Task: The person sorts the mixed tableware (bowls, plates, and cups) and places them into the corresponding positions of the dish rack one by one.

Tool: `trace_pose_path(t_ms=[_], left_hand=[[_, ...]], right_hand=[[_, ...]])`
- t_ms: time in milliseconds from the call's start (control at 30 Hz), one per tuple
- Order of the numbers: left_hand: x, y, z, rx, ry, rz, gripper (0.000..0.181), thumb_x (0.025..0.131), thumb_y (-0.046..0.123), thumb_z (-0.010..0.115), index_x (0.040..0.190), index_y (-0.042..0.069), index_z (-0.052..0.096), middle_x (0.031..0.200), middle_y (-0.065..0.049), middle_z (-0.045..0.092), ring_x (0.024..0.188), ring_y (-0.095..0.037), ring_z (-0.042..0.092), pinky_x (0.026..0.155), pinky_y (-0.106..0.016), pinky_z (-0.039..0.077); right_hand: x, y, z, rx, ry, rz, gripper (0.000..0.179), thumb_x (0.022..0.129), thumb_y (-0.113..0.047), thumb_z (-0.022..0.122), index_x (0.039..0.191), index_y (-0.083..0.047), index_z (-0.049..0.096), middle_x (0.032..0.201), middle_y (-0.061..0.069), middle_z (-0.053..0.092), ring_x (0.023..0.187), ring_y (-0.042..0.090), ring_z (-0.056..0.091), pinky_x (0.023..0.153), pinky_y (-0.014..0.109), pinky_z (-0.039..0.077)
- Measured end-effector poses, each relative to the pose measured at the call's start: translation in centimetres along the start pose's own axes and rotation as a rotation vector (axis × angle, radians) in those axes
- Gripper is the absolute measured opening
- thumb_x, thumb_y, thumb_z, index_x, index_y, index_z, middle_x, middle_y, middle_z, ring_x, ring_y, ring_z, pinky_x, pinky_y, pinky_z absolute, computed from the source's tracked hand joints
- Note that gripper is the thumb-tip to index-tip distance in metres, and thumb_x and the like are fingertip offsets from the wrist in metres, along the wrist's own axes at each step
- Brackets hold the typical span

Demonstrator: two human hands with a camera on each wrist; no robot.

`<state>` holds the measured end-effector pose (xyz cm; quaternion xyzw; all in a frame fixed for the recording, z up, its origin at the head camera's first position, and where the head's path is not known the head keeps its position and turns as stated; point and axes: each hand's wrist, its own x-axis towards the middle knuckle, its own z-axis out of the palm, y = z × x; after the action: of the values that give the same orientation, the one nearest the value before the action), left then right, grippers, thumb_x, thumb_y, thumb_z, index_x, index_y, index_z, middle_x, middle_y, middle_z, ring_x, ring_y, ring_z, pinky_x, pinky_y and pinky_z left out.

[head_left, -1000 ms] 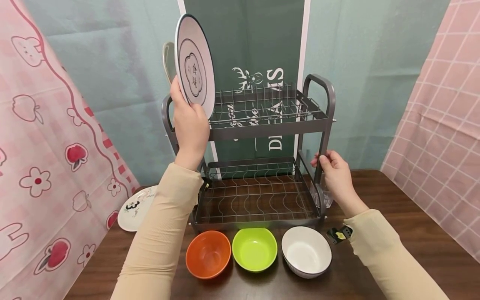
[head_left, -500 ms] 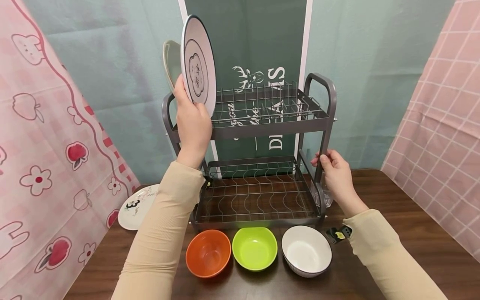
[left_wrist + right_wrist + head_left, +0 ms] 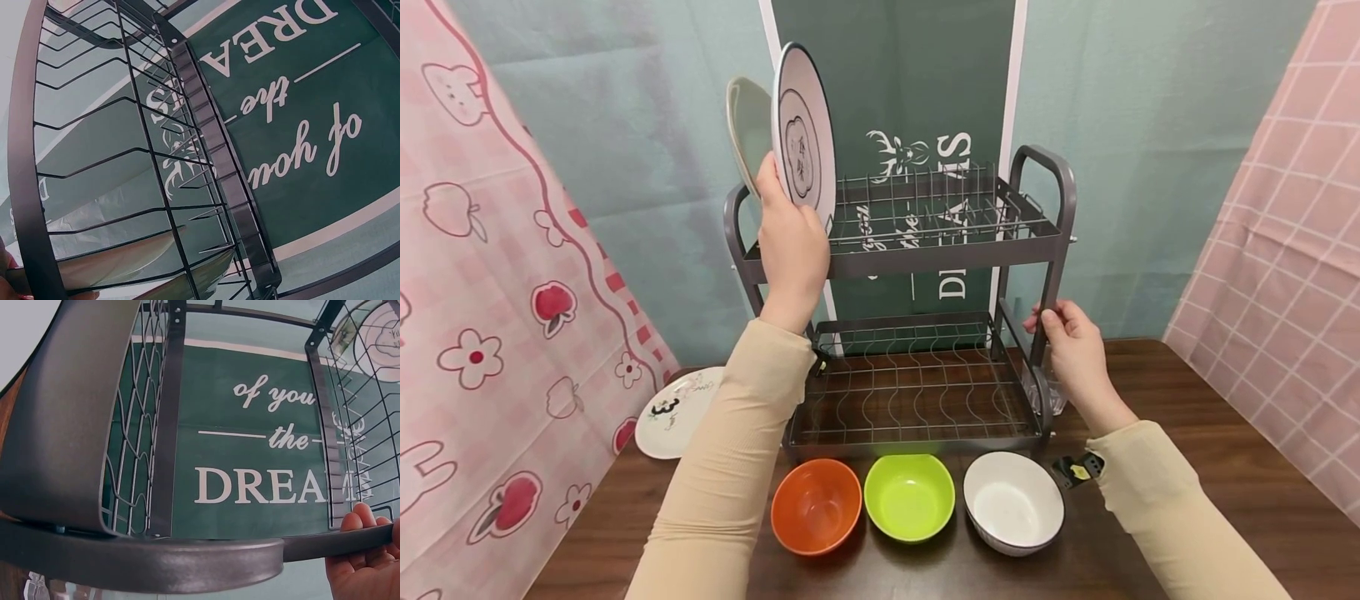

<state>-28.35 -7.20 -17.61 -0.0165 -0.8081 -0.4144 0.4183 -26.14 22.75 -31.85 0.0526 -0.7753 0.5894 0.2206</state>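
Note:
My left hand grips the lower edge of a white plate with a dark rim and a printed centre. That plate stands nearly upright at the left of the upper tier of a dark grey two-tier dish rack. Just left of it a pale green plate leans upright, partly hidden. From below, the left wrist view shows the lower edge of the white plate between the rack wires. My right hand holds the rack's right front post, its fingertips wrapped behind it.
In front of the rack stand an orange bowl, a lime green bowl and a white bowl. A white patterned plate lies on the table at left, partly behind the left sleeve. A clear glass stands beside the rack's right side.
My left hand has moved the white plate right and slightly down, turning it more edge-on. More of the green plate shows now. The right hand has stayed on the post.

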Motion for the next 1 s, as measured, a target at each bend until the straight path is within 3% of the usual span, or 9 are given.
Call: trace_pose_path(t_ms=[300, 767, 1000], left_hand=[[0.07, 0.32, 0.22, 0.056, -0.008, -0.025, 0.052, 0.094, 0.010, 0.032, 0.143, 0.021, 0.019, 0.133, -0.006, 0.051, 0.087, -0.030, 0.064, 0.065, -0.041, 0.048], [0.57, 0.80, 0.20, 0.130, -0.051, -0.046, 0.052, 0.094, 0.011, 0.033, 0.144, 0.021, 0.018, 0.142, 0.000, 0.041, 0.087, -0.029, 0.062, 0.065, -0.043, 0.048], [0.94, 0.97, 0.22, 0.189, -0.055, -0.045, 0.052, 0.095, 0.014, 0.036, 0.143, 0.021, 0.019, 0.139, -0.002, 0.045, 0.092, -0.030, 0.063, 0.069, -0.046, 0.049]], right_hand=[[-0.04, 0.05, 0.09, -0.001, 0.007, 0.010, 0.025, 0.100, -0.025, 0.038, 0.109, -0.006, 0.052, 0.082, -0.020, 0.058, 0.088, -0.002, 0.055, 0.078, 0.016, 0.040], [-0.10, -0.05, 0.14, -0.001, 0.018, 0.008, 0.027, 0.100, -0.024, 0.038, 0.110, -0.003, 0.052, 0.081, -0.021, 0.058, 0.086, -0.003, 0.055, 0.077, 0.014, 0.041], [-0.05, -0.02, 0.27, 0.013, 0.020, 0.010, 0.024, 0.100, -0.024, 0.038, 0.108, -0.006, 0.052, 0.081, -0.020, 0.058, 0.087, -0.002, 0.055, 0.076, 0.015, 0.040]])
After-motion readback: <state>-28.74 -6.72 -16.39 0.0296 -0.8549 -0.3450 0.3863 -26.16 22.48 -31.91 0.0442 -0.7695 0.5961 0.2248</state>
